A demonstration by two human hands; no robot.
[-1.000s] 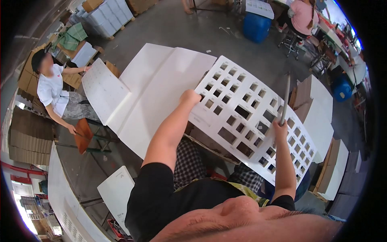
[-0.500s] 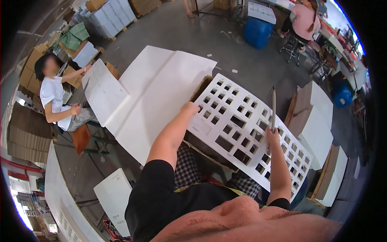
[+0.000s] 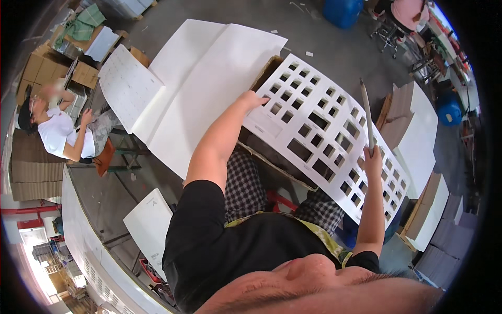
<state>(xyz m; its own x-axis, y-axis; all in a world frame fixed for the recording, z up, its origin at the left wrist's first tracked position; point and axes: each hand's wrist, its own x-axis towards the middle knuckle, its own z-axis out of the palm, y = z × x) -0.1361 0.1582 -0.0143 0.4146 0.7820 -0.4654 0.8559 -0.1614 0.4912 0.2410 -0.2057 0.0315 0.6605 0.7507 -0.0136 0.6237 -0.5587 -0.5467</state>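
Note:
A large white board with many rectangular cut-outs (image 3: 272, 137) slants across a brown cardboard box (image 3: 260, 155) in front of me. My left hand (image 3: 253, 100) is closed on its left edge, with the fingertips at a cut-out near the far corner. My right hand (image 3: 372, 159), over the board's right half, is closed round a long, slim grey stick (image 3: 367, 112) with a dark tip. The stick points up and away from me. My palm hides its lower end, and I cannot tell whether that end touches the board.
A big white sheet (image 3: 209, 89) covers the table to the left. Beyond it a person in a white top (image 3: 65, 131) sits by a printed white panel (image 3: 128, 86). Stacked white boards (image 3: 410, 131) stand at right. A white box (image 3: 149, 225) lies near my left elbow.
The view has tilted, so the board appears higher. My right hand has shifted along the board toward its right end, and the stick now leans left. The seated person's hand has left the panel.

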